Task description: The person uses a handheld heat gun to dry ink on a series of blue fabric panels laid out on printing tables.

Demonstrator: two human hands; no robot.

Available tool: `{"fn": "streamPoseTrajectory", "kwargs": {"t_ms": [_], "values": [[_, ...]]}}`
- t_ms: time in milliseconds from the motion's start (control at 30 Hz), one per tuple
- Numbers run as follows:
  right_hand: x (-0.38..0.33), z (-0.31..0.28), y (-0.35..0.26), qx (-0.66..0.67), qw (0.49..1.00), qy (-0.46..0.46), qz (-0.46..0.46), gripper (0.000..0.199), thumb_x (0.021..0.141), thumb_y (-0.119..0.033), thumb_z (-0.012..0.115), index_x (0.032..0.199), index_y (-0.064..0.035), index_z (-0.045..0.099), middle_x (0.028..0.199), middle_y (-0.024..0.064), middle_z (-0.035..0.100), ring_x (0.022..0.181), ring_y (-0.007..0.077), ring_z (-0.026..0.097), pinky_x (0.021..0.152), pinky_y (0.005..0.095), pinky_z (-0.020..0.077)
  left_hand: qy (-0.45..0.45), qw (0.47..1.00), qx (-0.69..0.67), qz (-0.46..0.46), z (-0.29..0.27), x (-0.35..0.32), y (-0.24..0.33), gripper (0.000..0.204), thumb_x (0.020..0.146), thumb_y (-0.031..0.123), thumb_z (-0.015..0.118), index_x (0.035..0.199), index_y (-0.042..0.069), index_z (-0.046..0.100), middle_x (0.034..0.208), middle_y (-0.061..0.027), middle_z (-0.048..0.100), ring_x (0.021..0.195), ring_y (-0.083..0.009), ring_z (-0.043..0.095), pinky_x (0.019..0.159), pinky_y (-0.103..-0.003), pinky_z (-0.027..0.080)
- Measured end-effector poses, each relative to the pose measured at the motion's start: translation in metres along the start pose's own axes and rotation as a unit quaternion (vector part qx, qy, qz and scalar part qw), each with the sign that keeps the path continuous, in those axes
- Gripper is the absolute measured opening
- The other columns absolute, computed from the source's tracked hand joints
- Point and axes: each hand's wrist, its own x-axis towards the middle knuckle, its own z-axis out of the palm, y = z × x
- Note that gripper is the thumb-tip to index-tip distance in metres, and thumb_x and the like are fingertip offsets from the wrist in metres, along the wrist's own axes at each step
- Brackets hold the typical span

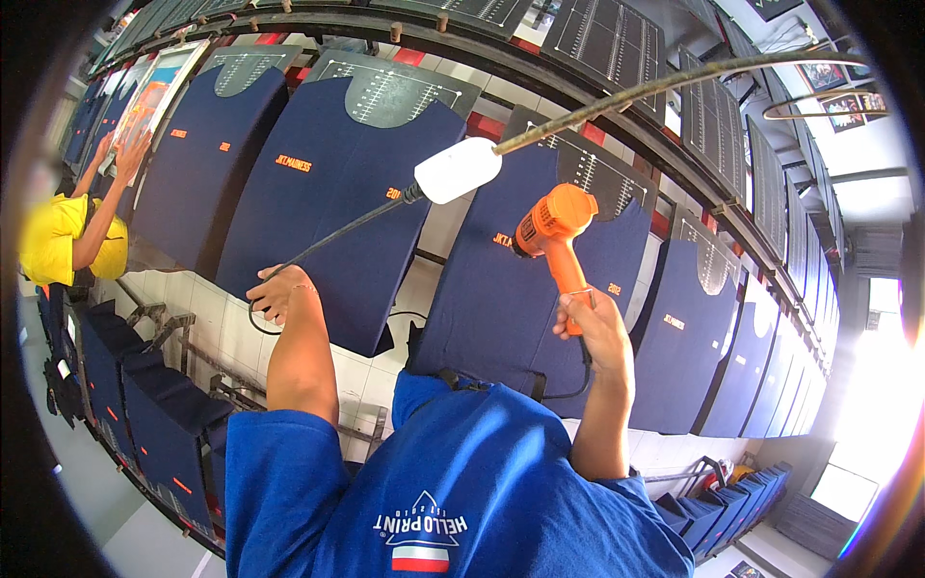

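Observation:
My right hand (pixel 601 330) is wrapped round the handle of an orange heat gun (pixel 557 223), its nozzle pointing left over a dark blue shirt panel (pixel 501 299) with small orange print. My left hand (pixel 285 295) is closed on a black power cord (pixel 339 233). That cord runs up to a white socket block (pixel 458 170), which hangs from a thick cable (pixel 655 89). Beneath the socket block and the cord, another dark blue shirt panel (pixel 323 212) lies on its grey marked board (pixel 400 96).
More shirt panels (pixel 679 328) on boards line up to both sides. Farther boards (pixel 607 43) stand behind a dark metal rail (pixel 424 43). At left, a person in yellow (pixel 72 236) handles a framed screen (pixel 154 96). Lower racks with blue panels (pixel 164 414) stand behind me.

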Motion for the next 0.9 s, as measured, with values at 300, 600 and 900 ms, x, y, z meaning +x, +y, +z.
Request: {"fn": "streamPoseTrajectory", "kwargs": {"t_ms": [300, 600, 900], "values": [[-0.003, -0.006, -0.004, -0.012, 1.0, 0.006, 0.004, 0.027, 0.094, -0.024, 0.063, 0.105, 0.0002, 0.059, 0.077, 0.0041, 0.06, 0.065, 0.0119, 0.061, 0.059, 0.0254, 0.0495, 0.014, 1.0, -0.011, 0.003, 0.005, 0.001, -0.001, 0.052, 0.105, 0.041, 0.031, 0.139, 0.003, 0.037, 0.14, -0.0215, 0.045, 0.12, -0.0386, 0.054, 0.095, -0.049, 0.045], [-0.006, -0.005, 0.0, -0.017, 1.0, 0.022, -0.005, 0.026, 0.094, -0.025, 0.064, 0.103, -0.0002, 0.059, 0.077, 0.004, 0.06, 0.065, 0.0119, 0.061, 0.058, 0.0248, 0.0487, 0.01, 1.0, -0.005, 0.003, 0.004, 0.002, -0.001, 0.051, 0.104, 0.041, 0.031, 0.137, 0.002, 0.039, 0.139, -0.0231, 0.045, 0.118, -0.0384, 0.055, 0.092, -0.05, 0.046], [-0.008, -0.015, -0.002, 0.007, 1.0, 0.017, 0.0, 0.023, 0.094, -0.022, 0.064, 0.099, -0.0001, 0.059, 0.076, 0.004, 0.061, 0.065, 0.0109, 0.061, 0.059, 0.0242, 0.0491, 0.014, 1.0, -0.005, 0.008, 0.005, 0.001, -0.001, 0.053, 0.104, 0.04, 0.032, 0.14, 0.001, 0.036, 0.139, -0.0236, 0.045, 0.118, -0.0388, 0.055, 0.092, -0.05, 0.045]]}}
